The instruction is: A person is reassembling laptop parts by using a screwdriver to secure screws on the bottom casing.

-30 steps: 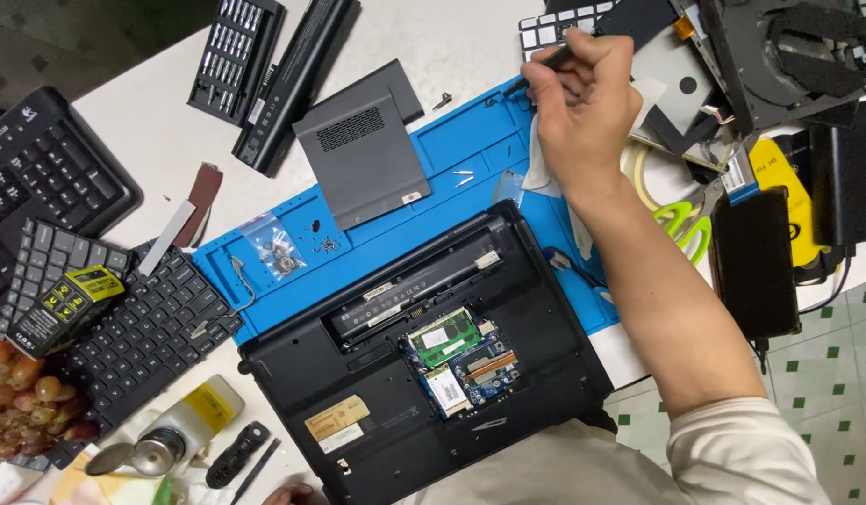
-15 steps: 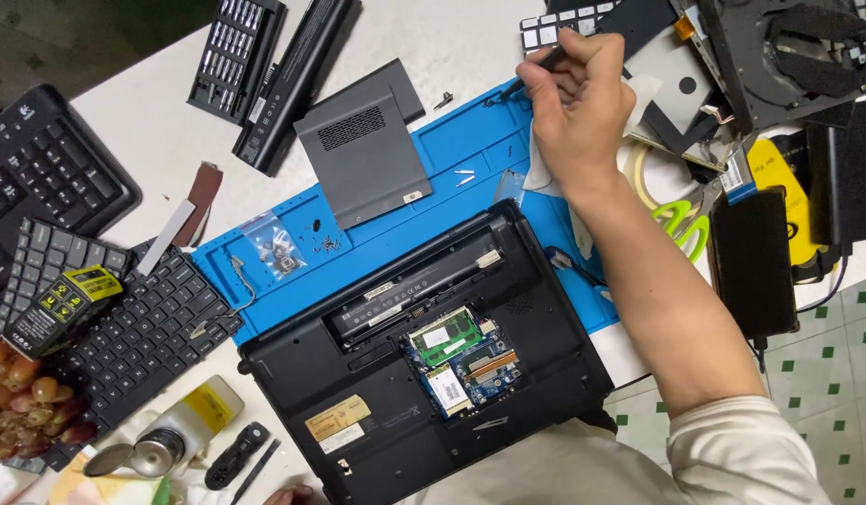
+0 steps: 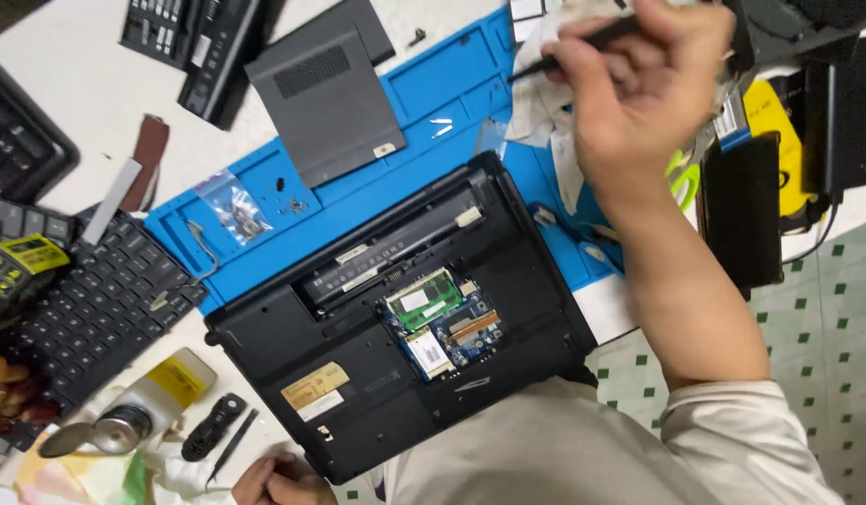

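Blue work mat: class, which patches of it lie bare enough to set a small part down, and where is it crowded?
Blue mat: bare compartments lie between the grey cover panel and the right hand. Crowded near the screw bag, under the laptop, and beneath that hand.

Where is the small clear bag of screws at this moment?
In the head view, the clear bag of screws lies in a left compartment of the blue work mat, beside the grey cover panel and above the opened laptop.

Bright even overhead light, soft shadows, motion blur throughout
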